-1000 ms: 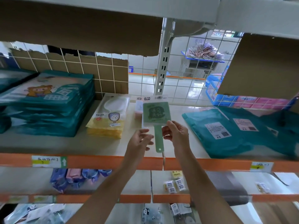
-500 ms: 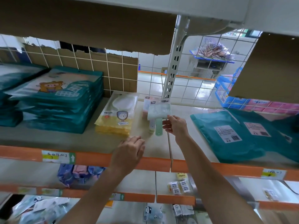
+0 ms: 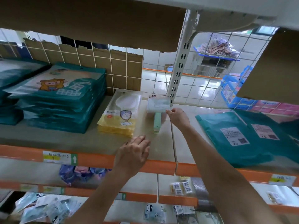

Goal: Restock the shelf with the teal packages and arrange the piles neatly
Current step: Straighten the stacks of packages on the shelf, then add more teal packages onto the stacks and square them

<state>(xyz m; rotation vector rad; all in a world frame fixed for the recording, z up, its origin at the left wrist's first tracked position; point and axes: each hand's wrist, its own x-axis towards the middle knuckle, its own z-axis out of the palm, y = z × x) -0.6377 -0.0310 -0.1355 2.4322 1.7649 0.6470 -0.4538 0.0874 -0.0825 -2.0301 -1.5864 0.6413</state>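
At center frame, our right hand (image 3: 178, 118) is pinching the corner of a small packaged brush (image 3: 158, 109) lying on the shelf (image 3: 48, 136); our left hand (image 3: 134, 153) is hovering over the shelf edge, fingers loosely spread, holding nothing. Teal packages (image 3: 239, 136) are lying loose at right, with a stack (image 3: 61, 101) at left. We are judging them light, floppy and slick, best gripped by both side edges.

The teal packages (image 3: 252, 136) at the shelf's (image 3: 100, 143) right end are running off the picture's right edge, their labels too blurred to read. A teal pile (image 3: 11, 94) at the left end is being cut off likewise. The handwritten shelf tag (image 3: 58, 156) is staying illegible.
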